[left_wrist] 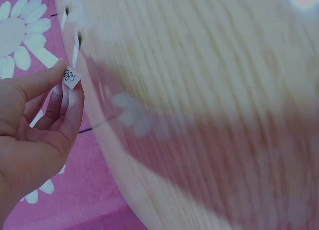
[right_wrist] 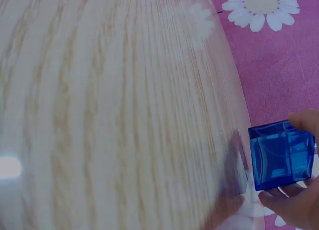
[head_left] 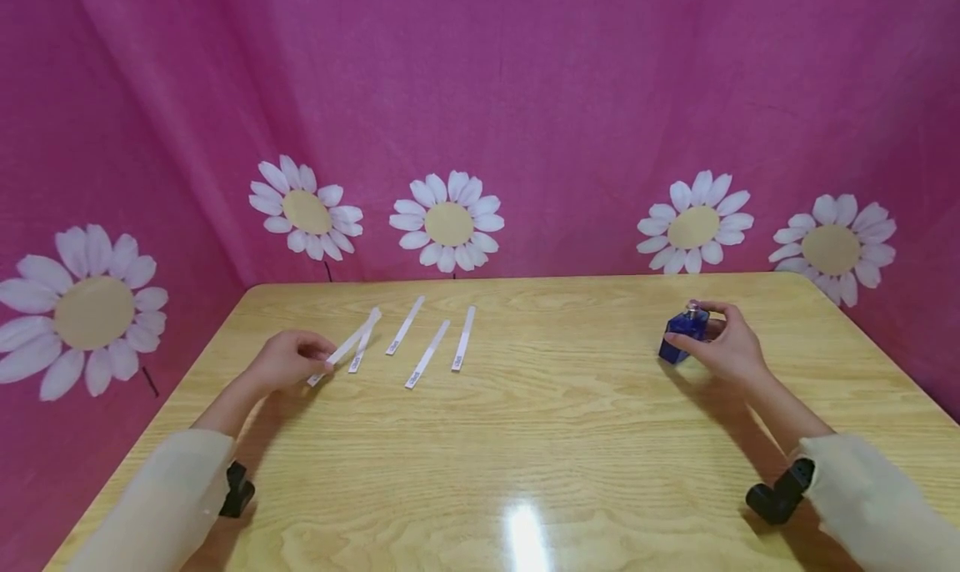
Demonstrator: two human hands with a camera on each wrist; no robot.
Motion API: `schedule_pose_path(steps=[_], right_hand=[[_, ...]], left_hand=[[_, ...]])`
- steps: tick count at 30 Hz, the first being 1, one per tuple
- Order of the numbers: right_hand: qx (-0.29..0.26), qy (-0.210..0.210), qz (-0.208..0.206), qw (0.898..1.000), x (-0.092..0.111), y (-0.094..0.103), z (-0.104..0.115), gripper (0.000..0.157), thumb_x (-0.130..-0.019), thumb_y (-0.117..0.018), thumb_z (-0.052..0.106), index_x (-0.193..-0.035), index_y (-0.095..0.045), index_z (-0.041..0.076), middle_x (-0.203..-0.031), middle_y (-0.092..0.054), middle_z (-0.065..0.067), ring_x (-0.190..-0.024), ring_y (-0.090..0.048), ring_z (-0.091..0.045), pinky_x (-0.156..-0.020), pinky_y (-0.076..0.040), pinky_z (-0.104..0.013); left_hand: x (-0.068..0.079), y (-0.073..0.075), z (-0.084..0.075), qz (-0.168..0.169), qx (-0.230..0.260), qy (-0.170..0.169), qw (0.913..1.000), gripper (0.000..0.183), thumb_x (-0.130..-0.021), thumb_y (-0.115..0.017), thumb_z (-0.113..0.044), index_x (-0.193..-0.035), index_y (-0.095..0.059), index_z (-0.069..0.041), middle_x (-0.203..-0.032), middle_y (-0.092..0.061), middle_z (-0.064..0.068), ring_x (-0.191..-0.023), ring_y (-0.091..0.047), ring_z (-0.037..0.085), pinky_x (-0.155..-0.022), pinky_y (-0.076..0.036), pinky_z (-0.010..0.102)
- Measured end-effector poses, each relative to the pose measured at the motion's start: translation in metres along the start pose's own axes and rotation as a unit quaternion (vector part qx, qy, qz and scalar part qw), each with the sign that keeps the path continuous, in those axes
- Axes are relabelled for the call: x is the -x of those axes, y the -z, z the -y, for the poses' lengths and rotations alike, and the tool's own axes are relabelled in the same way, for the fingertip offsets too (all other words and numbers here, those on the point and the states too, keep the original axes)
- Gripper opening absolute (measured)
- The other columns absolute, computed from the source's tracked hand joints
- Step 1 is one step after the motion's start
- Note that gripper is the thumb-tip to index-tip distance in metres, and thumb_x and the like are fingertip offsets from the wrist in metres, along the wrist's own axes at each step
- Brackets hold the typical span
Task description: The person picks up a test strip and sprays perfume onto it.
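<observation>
- Currently pinching a white paper strip (head_left: 351, 340) between thumb and fingertips of the left hand (head_left: 282, 362), close to its printed end.
- Gripping a blue bottle (head_left: 681, 338) in the right hand (head_left: 737, 348), tilted, thumb and fingers set against opposite sides; impossible to tell whether touching the table (head_left: 555, 405) at its base.
- Seemingly at the step of taking up strip and bottle, one to each hand, not yet brought together.
- Calling next, probably, for a clean lift of the strip without dragging, and for a steady hold on the bottle.
- Crossed, in the head view, by the held strip: a nearby strip (head_left: 362, 353), easily disturbed by a low sweep.
- Lying farther right, between both hands: three loose strips (head_left: 427, 354), separate and slanted, best passed over from above.
- Rising behind the table: a pink curtain (head_left: 555, 97) with white flowers, apparently well out of reach.
</observation>
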State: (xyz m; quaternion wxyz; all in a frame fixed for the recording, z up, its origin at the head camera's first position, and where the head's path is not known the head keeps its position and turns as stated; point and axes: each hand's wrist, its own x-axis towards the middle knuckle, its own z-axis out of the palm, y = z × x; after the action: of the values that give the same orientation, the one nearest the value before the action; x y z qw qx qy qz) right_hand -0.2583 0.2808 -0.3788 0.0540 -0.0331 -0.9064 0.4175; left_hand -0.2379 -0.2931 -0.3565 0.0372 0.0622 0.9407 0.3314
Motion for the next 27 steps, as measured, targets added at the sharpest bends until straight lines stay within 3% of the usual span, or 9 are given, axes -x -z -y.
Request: schedule_pose_path(steps=[3, 5, 8, 12, 16, 19, 27], right_hand=[[-0.023, 0.007, 0.012, 1.0, 0.0, -0.002, 0.001, 0.078, -0.087, -0.069, 0.033, -0.143, -0.029, -0.003, -0.128, -0.053, -0.035, -0.093, -0.058, -0.004, -0.069, -0.041, -0.008], [-0.035, 0.015, 0.018, 0.999, 0.0, -0.004, 0.002, 0.075, -0.088, -0.069, 0.031, -0.143, -0.03, -0.003, -0.128, -0.053, -0.035, -0.086, -0.049, 0.011, -0.07, -0.04, -0.006], [-0.056, 0.026, 0.027, 0.998, 0.003, -0.008, 0.004, 0.072, -0.088, -0.068, 0.027, -0.143, -0.031, -0.001, -0.129, -0.052, -0.033, -0.082, -0.044, 0.018, -0.071, -0.041, -0.006], [-0.064, 0.021, 0.045, 0.997, 0.007, -0.013, 0.009, 0.072, -0.091, -0.065, 0.032, -0.146, -0.029, 0.002, -0.133, -0.05, -0.031, -0.1, -0.055, -0.002, -0.073, -0.043, -0.007], [-0.064, 0.007, 0.069, 0.996, 0.011, -0.017, 0.015, 0.075, -0.093, -0.061, 0.039, -0.151, -0.026, 0.007, -0.139, -0.046, -0.031, -0.122, -0.049, -0.033, -0.086, -0.045, -0.021], [-0.064, 0.008, 0.077, 0.995, 0.015, -0.021, 0.018, 0.075, -0.093, -0.059, 0.041, -0.152, -0.024, 0.01, -0.14, -0.045, -0.031, -0.126, -0.046, -0.038, -0.093, -0.043, -0.034], [-0.08, 0.054, 0.087, 0.992, 0.022, -0.03, 0.026, 0.071, -0.094, -0.061, 0.031, -0.151, -0.027, 0.006, -0.136, -0.051, -0.03, -0.121, -0.052, -0.036, -0.078, -0.045, -0.008]], left_hand=[[-0.001, -0.001, -0.006, 0.002, 0.012, -0.007, 0.9999, 0.026, -0.083, -0.07, -0.005, -0.104, -0.067, 0.009, -0.089, -0.068, 0.019, -0.076, -0.055, 0.008, -0.062, -0.047, 0.02], [-0.002, -0.002, -0.009, 0.002, 0.019, -0.01, 0.9998, 0.026, -0.083, -0.07, -0.005, -0.105, -0.067, 0.01, -0.089, -0.069, 0.019, -0.075, -0.055, 0.007, -0.062, -0.048, 0.019], [-0.003, -0.004, -0.014, 0.005, 0.029, -0.017, 0.9994, 0.028, -0.084, -0.069, -0.004, -0.106, -0.066, 0.011, -0.089, -0.069, 0.02, -0.074, -0.055, 0.006, -0.061, -0.048, 0.019], [-0.004, -0.009, -0.019, 0.013, 0.047, -0.02, 0.9986, 0.029, -0.084, -0.07, -0.005, -0.107, -0.065, 0.011, -0.09, -0.069, 0.02, -0.073, -0.055, 0.005, -0.061, -0.048, 0.018], [-0.006, -0.015, -0.024, 0.02, 0.056, -0.022, 0.998, 0.029, -0.084, -0.07, -0.005, -0.108, -0.065, 0.011, -0.09, -0.069, 0.02, -0.074, -0.055, 0.004, -0.061, -0.048, 0.018], [-0.006, -0.019, -0.029, 0.031, 0.057, -0.022, 0.9976, 0.027, -0.085, -0.069, -0.005, -0.108, -0.065, 0.01, -0.093, -0.069, 0.021, -0.077, -0.056, 0.006, -0.062, -0.048, 0.018], [-0.011, -0.028, -0.04, 0.077, 0.089, -0.006, 0.993, 0.028, -0.088, -0.066, -0.007, -0.112, -0.062, 0.008, -0.094, -0.066, 0.014, -0.074, -0.055, 0.007, -0.061, -0.051, 0.022]])
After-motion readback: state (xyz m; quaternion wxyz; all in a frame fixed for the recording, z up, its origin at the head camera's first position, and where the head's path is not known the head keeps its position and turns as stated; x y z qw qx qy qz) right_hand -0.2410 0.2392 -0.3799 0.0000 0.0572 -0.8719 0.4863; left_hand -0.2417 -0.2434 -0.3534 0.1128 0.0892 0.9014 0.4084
